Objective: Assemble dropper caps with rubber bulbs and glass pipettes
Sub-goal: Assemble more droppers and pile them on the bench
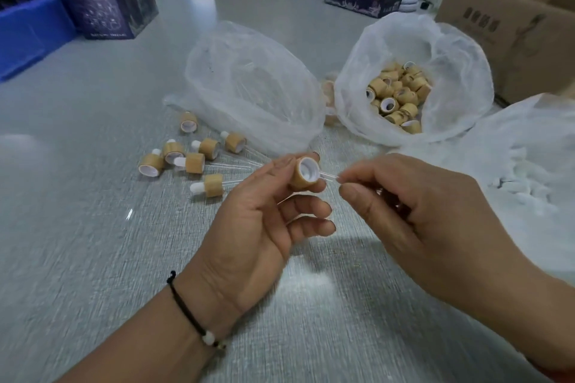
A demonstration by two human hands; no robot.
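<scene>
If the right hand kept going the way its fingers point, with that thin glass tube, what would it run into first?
Most likely the bamboo cap gripped by the left hand. The right hand pinches a glass pipette aimed at the cap's white opening, though depth is hard to judge.

You see tan bamboo-grained round caps (396, 96) with white plastic liners, a grey woven-patterned worktop (93, 242), and dark navy printed cartons (107, 0).

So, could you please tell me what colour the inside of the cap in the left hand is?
White, inside a tan bamboo-look cap; the head view shows it.
</scene>
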